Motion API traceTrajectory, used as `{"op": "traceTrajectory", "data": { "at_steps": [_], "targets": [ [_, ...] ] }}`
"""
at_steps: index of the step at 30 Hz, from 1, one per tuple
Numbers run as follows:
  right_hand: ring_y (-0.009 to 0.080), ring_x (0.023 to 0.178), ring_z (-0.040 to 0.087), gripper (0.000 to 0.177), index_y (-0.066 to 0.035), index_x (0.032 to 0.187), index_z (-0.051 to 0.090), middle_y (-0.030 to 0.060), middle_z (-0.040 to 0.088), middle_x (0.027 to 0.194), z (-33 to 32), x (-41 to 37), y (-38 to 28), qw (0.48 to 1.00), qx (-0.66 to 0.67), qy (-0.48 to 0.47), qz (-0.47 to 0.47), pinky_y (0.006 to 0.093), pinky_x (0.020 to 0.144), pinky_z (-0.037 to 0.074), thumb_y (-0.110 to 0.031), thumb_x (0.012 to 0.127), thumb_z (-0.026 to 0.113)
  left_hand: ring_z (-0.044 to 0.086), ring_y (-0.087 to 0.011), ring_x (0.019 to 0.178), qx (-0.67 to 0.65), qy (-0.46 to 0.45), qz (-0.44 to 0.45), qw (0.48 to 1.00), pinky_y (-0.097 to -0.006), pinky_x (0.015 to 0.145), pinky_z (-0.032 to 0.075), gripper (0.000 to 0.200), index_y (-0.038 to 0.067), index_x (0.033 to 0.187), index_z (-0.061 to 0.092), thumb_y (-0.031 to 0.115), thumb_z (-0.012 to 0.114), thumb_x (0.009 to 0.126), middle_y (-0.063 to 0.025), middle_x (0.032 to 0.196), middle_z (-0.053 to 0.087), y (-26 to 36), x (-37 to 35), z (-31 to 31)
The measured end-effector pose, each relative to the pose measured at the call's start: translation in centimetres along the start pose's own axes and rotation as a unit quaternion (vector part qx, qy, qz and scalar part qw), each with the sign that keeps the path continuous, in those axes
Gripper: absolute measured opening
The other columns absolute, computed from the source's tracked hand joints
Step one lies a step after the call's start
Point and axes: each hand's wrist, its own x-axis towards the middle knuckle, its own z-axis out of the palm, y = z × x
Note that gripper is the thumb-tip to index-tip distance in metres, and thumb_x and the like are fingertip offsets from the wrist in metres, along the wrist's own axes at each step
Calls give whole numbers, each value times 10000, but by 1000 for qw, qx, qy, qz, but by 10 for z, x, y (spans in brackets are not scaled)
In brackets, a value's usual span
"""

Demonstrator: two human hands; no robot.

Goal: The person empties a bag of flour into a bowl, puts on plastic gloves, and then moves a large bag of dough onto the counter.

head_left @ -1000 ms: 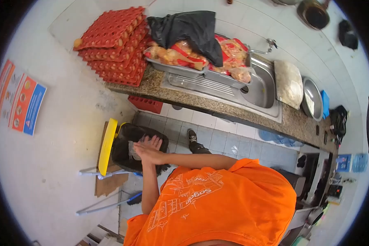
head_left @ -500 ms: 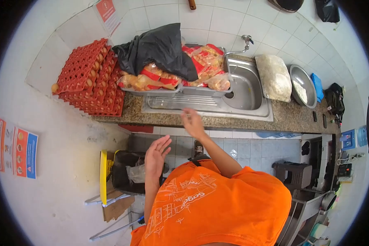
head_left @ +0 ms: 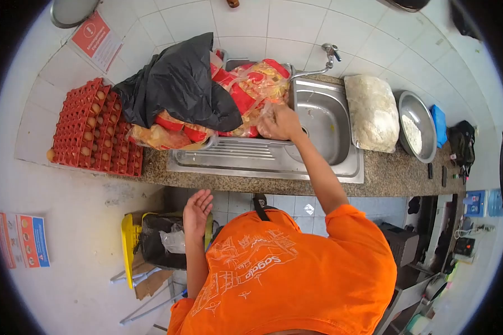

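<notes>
My right hand [head_left: 283,121] reaches over the sink's drainboard, its fingers closed on the near right end of a clear-and-red plastic bag [head_left: 260,84]. Yellowish pieces that look like raw chicken show through the plastic. This bag lies in a grey tub [head_left: 251,140] at the sink's left side. A second similar bag [head_left: 163,138] lies to the left, partly covered by a black plastic bag [head_left: 176,84]. My left hand [head_left: 197,213] hangs before the counter edge, palm up, fingers stretched out, holding nothing.
Red egg trays [head_left: 72,125] with eggs are stacked at the counter's left end. A steel sink [head_left: 327,120] with a tap [head_left: 330,53], a whitish filled bag [head_left: 370,111] and a metal bowl [head_left: 430,137] stand rightward. Below left is a lined bin [head_left: 151,245].
My right hand has moved forward from above the counter edge onto the plastic bag and closed on it. My left hand has shifted slightly leftward and stays open. The camera view has shifted.
</notes>
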Motion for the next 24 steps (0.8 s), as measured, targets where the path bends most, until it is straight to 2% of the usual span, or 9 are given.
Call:
{"op": "traceTrajectory", "data": {
  "at_steps": [1,2,4,11,15,17,19,21,24],
  "targets": [
    [449,898,658,481,57,1000,640,292,673,916,1,14,4,995,46,-73,50,517,757,521,-409,885,616,564,-246,1224,-8,-7,1,1000,-364,1003,424,408,17,1301,538,318,471,1032,-132,1338,603,-1,2,6],
    [449,898,658,481,57,1000,640,292,673,916,2,27,6,994,51,-79,46,517,757,521,-409,885,616,564,-246,1224,-9,2,2,1000,-364,1003,424,408,17,1301,538,318,471,1032,-132,1338,603,-2,3,12],
    [476,772,659,405,62,923,653,305,649,773,-7,52,1,988,138,65,-2,525,720,522,-339,894,602,570,-240,1199,-19,6,-2,1000,-364,1003,426,408,19,1302,536,318,468,1034,-128,1314,610,-4,1,22],
    [397,654,653,262,11,881,618,228,631,684,-127,100,-49,959,179,221,-4,474,594,515,-247,918,605,572,-223,1164,-49,36,-5,998,-364,1003,426,390,41,1287,558,325,480,1031,-94,1291,613,-19,0,9],
    [383,592,635,258,-3,837,596,201,607,630,-119,90,-65,939,139,308,-55,474,550,501,-248,912,623,554,-236,1206,-66,54,-4,996,-379,1026,420,416,38,1299,552,347,498,1025,-91,1323,593,-27,8,-6],
    [384,687,669,257,7,807,579,211,647,763,-73,70,-59,942,176,284,-31,447,588,513,-217,914,647,538,-249,1245,-63,48,2,997,-394,1049,413,443,31,1319,539,360,502,1025,-99,1356,571,-27,8,-10],
    [411,923,657,304,27,921,628,264,641,1033,-24,33,-48,976,-9,209,-64,505,734,527,-277,923,641,520,-259,1274,-49,63,2,997,-403,1059,406,464,29,1347,520,368,490,1031,-108,1379,552,-26,7,-6],
    [419,1093,578,400,33,1083,623,267,578,1195,19,-12,-36,995,76,22,-54,531,905,478,-335,926,634,544,-247,1223,-41,58,-3,997,-394,1033,422,444,27,1324,535,356,499,1027,-103,1347,574,-27,6,-6],
    [399,1090,564,399,6,1144,595,237,592,1134,12,-57,-60,997,26,63,-46,507,961,444,-330,930,629,569,-240,1180,-9,40,-20,999,-390,1006,441,434,21,1309,544,347,506,1024,-104,1328,589,-28,5,-13]
  ]
}}
